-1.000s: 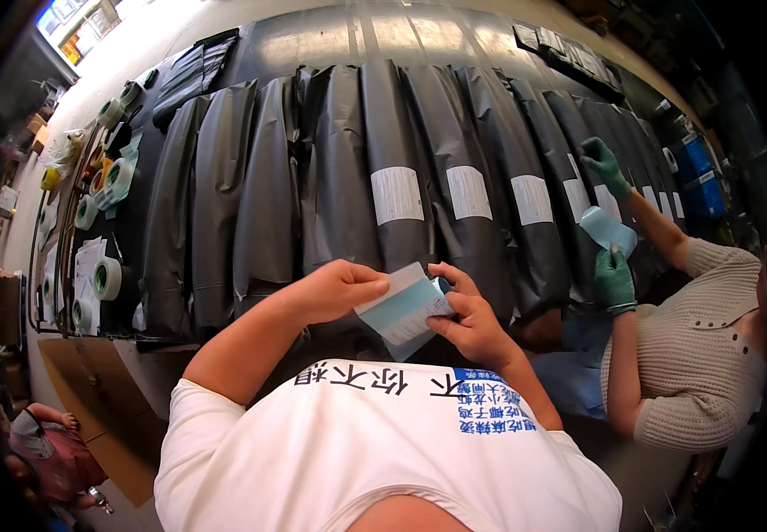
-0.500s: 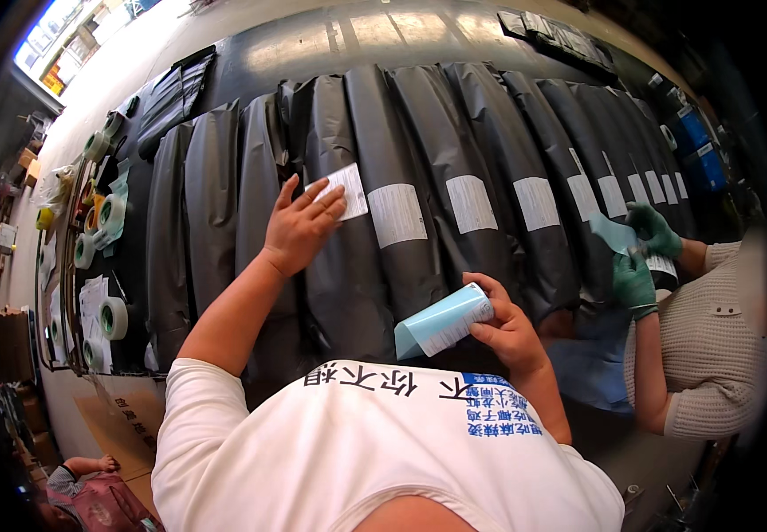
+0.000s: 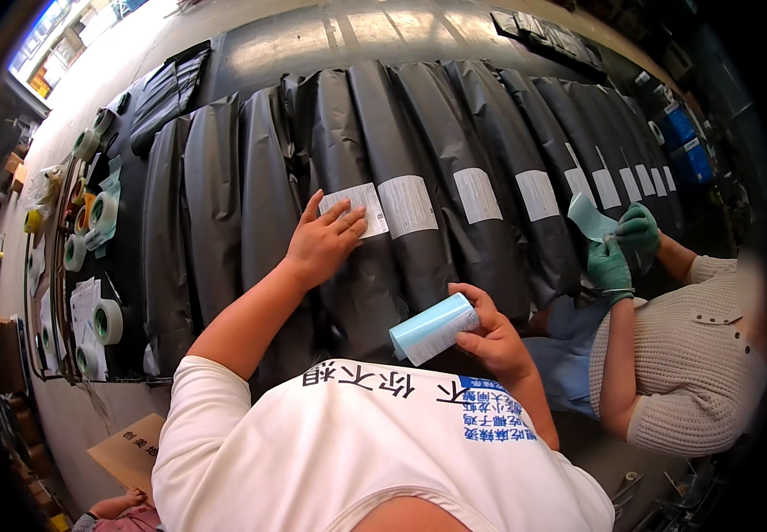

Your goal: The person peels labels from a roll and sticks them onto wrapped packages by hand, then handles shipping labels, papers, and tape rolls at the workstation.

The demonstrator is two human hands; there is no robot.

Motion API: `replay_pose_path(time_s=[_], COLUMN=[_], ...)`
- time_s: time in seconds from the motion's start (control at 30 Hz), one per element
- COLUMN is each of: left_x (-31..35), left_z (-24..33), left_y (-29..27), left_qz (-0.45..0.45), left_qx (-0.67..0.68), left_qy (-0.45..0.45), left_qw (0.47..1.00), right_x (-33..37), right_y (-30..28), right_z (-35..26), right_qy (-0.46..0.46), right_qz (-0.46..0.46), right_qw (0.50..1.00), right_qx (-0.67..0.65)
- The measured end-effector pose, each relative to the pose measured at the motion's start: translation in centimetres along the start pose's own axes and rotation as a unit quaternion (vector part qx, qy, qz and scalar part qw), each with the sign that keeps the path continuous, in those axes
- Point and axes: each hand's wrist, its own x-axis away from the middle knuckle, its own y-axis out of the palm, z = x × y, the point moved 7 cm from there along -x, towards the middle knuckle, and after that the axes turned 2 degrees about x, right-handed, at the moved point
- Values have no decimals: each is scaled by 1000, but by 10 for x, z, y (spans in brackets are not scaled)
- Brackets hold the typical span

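My left hand lies with spread fingers over a white label on one of the long black plastic-wrapped packages. The fingers cover the label's left and lower part, and it appears to lie flat on the film. Close to my shirt, my right hand is closed around the right end of a label roll, with light blue backing and white printed labels. The packages lie side by side; those to the right bear white labels, while the leftmost ones show none.
At my right a co-worker in green gloves holds a light blue strip. Tape rolls and papers line the table's left side. More black bundles lie at the far left and far right. Another person holds cardboard lower left.
My left hand has slid nearer and to the right across the label, which now lies lower on the package. The roll's loose blue end looks more closed up. The co-worker has shifted left.
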Motion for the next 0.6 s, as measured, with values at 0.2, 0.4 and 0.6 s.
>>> replay_pose_path(time_s=[0.2, 0.4, 0.6], left_x=[-5, -42, 25], left_z=[16, -23, 52], left_y=[-3, 49, 14], left_qz=[-176, -128, -195], left_qx=[29, 161, 335], left_qy=[-62, -262, -255], left_qw=[982, 943, 886], right_x=[3, 0, -2], right_y=[1, 15, 29], right_z=[-1, 0, -9], right_qy=[-17, -13, -58], right_qz=[-10, -20, 51], right_qw=[999, 998, 997], right_qx=[50, 54, -12])
